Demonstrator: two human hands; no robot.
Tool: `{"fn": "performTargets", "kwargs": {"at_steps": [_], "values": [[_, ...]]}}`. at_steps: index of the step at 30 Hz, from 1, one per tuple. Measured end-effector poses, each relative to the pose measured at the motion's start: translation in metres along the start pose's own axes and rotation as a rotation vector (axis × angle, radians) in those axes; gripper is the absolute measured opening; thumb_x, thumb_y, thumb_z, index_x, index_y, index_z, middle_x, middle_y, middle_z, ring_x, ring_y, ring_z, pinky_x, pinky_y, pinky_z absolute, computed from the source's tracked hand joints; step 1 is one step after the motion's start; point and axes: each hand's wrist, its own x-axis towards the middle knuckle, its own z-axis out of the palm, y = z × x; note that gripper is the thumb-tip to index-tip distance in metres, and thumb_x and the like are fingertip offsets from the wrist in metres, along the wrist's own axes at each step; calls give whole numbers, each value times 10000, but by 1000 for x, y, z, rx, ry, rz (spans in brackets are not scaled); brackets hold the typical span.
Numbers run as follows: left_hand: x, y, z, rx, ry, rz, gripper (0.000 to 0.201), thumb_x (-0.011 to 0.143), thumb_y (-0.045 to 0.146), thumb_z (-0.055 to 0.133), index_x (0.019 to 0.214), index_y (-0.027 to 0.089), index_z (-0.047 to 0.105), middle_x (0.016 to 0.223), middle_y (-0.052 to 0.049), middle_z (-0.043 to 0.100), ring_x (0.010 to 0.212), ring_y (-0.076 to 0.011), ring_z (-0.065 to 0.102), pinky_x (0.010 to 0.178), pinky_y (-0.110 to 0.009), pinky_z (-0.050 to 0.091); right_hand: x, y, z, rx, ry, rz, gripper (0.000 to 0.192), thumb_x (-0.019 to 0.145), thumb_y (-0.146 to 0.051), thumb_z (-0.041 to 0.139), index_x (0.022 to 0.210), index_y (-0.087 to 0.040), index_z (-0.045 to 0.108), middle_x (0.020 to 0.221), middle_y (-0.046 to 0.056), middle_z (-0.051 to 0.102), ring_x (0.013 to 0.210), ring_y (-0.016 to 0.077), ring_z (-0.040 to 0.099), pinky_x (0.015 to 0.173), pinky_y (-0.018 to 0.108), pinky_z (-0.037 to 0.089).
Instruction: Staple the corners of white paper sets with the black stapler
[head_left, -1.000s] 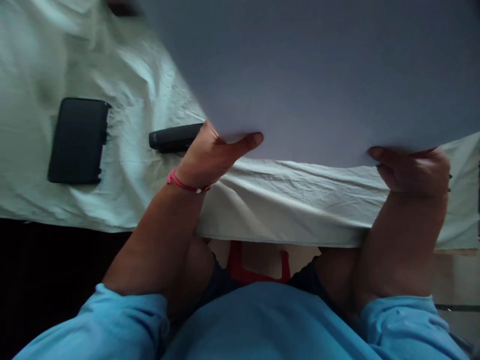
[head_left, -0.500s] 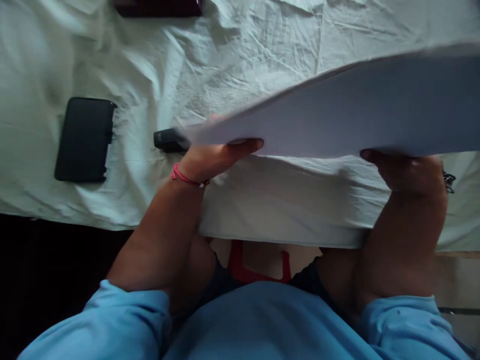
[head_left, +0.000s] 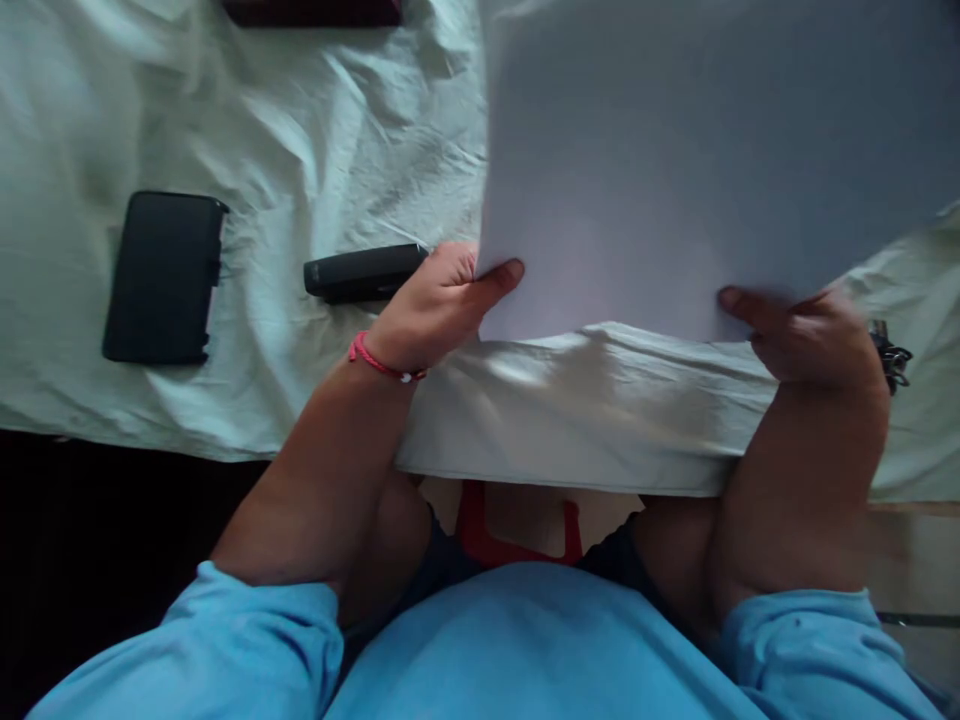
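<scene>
Plain white paper (head_left: pixel 660 170) is raised above the cloth-covered table, its blank face turned toward me. At its lower left corner my left hand (head_left: pixel 442 300) pinches it, thumb on the near face and fingers mostly hidden behind. My right hand (head_left: pixel 814 335) grips the lower edge farther right in the same way, with its fingers out of sight behind the paper. Whether this is one sheet or several I cannot tell. Just left of my left hand lies a long black case (head_left: pixel 364 275).
A black phone-like object (head_left: pixel 165 278) lies face up on the left. At the top edge sits a dark maroon box (head_left: pixel 315 10). Keys or small metal clips (head_left: pixel 892 358) rest right of my right hand. The pale wrinkled cloth (head_left: pixel 247 400) ends near my lap.
The paper has tipped from a curved, nearly edge-on slant to facing me broadly. Its left end has shifted right, uncovering more of the black case. Both hands keep hold.
</scene>
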Motion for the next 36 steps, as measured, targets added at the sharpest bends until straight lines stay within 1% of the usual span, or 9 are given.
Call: {"fn": "performTargets", "kwargs": {"at_steps": [3, 5, 10, 13, 17, 21, 27, 31, 36], "values": [[0, 1, 0, -207, -4, -145, 229, 844, 378, 830, 921, 176, 755, 986, -73, 797, 1094, -309, 761, 1016, -433, 626, -3, -8, 7, 242, -94, 66, 568, 485, -526, 1038, 786, -180, 703, 784, 35, 685, 625, 139, 595, 527, 295, 558], [0, 0, -1, -261, 1, -217, 258, 782, 373, 898, 884, 187, 752, 988, -85, 815, 1069, -313, 777, 1018, -430, 632, -5, -14, 10, 314, -113, 113, 583, 434, -489, 1059, 769, -180, 695, 707, 20, 645, 557, 141, 571, 436, 291, 512], [4, -11, -2, -160, -15, -151, 203, 877, 371, 817, 914, 188, 736, 916, -64, 801, 987, -292, 787, 940, -429, 663, -1, -21, 13, 367, -54, 201, 607, 362, -396, 1080, 759, -186, 672, 717, 4, 647, 536, 111, 527, 336, 235, 421], [5, -9, 3, -45, 49, -196, 49, 905, 186, 738, 942, 187, 704, 757, -5, 724, 739, -207, 750, 747, -336, 666, 3, -22, 15, 379, 10, 218, 588, 342, -308, 1066, 737, -173, 652, 717, 8, 624, 522, 93, 490, 298, 221, 378], [2, 7, 12, 65, 190, -346, 185, 960, 13, 558, 992, 181, 629, 642, 59, 615, 593, -168, 742, 620, -262, 620, 3, -27, 18, 375, 95, 263, 527, 387, -195, 1006, 748, -174, 623, 736, -8, 586, 554, 80, 481, 304, 190, 335], [1, 18, 18, 178, 215, -390, 260, 915, -58, 545, 1005, 170, 631, 531, 51, 620, 504, -160, 699, 502, -185, 471, 3, -25, 13, 390, 172, 252, 554, 381, -167, 992, 793, -174, 623, 815, -5, 600, 613, 89, 517, 326, 169, 268], [0, 16, 24, -127, 189, -372, 304, 1024, 48, 591, 751, 181, 579, 492, 82, 522, 360, -54, 521, 412, -153, 327, 7, -18, 1, 493, 173, 202, 594, 324, -176, 995, 775, -197, 609, 909, 6, 666, 593, 89, 520, 351, 160, 176], [0, 19, 23, -155, 263, -351, 380, 952, -51, 604, 639, 158, 559, 516, 83, 499, 321, -6, 412, 423, -152, 352, 3, -21, 5, 417, 133, 274, 540, 347, -203, 1005, 774, -175, 675, 800, 4, 648, 576, 86, 527, 354, 151, 276], [3, 27, 19, -393, 282, -537, 429, 915, -58, 585, 564, 171, 492, 474, 67, 479, 314, -7, 334, 399, -169, 304, 0, -19, 9, 488, 190, 209, 549, 305, -165, 995, 778, -161, 715, 920, 39, 731, 765, 161, 673, 476, 218, 520]]}}
